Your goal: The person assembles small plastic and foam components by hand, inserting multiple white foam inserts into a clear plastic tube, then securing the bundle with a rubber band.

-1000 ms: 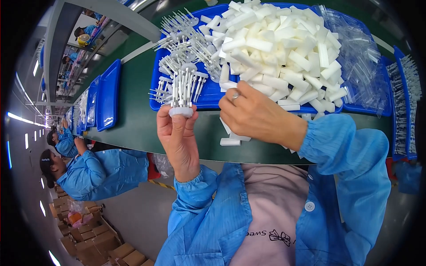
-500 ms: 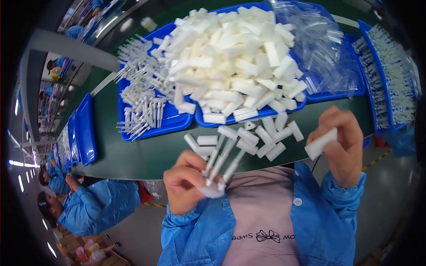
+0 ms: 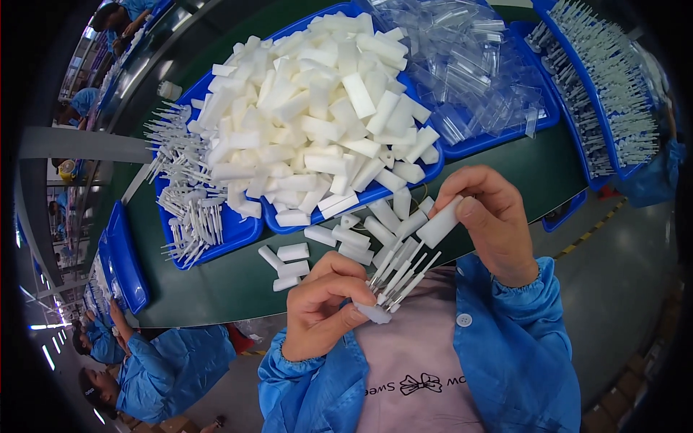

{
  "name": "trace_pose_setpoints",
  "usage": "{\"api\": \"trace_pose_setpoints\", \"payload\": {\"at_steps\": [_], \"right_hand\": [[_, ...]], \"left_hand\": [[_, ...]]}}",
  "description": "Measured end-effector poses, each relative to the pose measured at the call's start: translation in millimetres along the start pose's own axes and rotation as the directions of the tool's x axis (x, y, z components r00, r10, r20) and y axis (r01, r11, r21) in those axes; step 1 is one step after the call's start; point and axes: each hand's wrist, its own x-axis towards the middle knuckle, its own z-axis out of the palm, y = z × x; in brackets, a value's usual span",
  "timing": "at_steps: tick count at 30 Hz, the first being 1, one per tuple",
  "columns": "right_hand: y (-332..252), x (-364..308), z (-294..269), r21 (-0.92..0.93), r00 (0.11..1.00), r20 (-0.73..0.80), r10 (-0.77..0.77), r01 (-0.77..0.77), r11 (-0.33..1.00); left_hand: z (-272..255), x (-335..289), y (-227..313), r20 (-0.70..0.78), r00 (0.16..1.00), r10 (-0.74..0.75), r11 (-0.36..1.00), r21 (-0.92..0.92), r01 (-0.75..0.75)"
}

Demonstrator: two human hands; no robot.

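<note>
My left hand [image 3: 325, 307] pinches the base of a white plastic part with several thin rods [image 3: 406, 278] that fan up and to the right. Some of the rods look thicker than others; what covers them is hard to make out. Between the thumb and fingers of my right hand [image 3: 492, 224] is a white foam block [image 3: 440, 223], tilted, just above the rod tips. Whether it touches a rod I cannot tell. Loose foam blocks [image 3: 293, 251] lie on the green table [image 3: 216, 292] beyond my hands.
A blue tray [image 3: 433, 173] is heaped with foam blocks. Left of it, another blue tray [image 3: 245, 229] carries white rodded parts; at the back right, a tray [image 3: 538, 126] contains clear plastic pieces. Racks of rodded parts [image 3: 606, 86] stand far right. A co-worker in blue [image 3: 170, 372] is at the left.
My right hand has brought the foam block left to the rods. My left hand has moved slightly right with the rodded part, and the whole view has turned and shifted.
</note>
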Motion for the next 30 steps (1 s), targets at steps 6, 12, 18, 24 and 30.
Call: {"api": "trace_pose_setpoints", "payload": {"at_steps": [6, 12, 18, 24, 30], "right_hand": [[3.5, 4.8, -5.3, 0.181, 0.991, 0.081, 0.106, -0.119, 0.976], [0.7, 4.2, -1.8, 0.158, 0.980, 0.143, 0.137, -0.159, 0.975], [5.4, 7.2, -5.6, 0.179, 0.981, 0.151, 0.125, -0.152, 0.972], [2.2, 4.5, -2.8, 0.001, 0.988, 0.149, 0.036, -0.037, 0.999], [-0.3, -0.1, -0.2, 0.123, 0.983, 0.180, 0.030, -0.053, 0.991]], "left_hand": [[-4.8, 7.1, 3.0, 0.058, 0.998, -0.008, 0.991, 0.136, 0.000], [-11.3, 9.5, 2.9, 0.111, 0.993, 0.047, 0.972, 0.224, -0.071], [-1.0, 8.6, 0.6, -0.042, 0.998, 0.051, 0.965, 0.260, -0.039], [-10.9, 3.4, -12.6, -0.009, 0.995, 0.104, 0.986, 0.133, -0.102], [-17.7, 5.7, -18.6, 0.110, 0.971, 0.212, 0.959, 0.169, -0.228]]}}
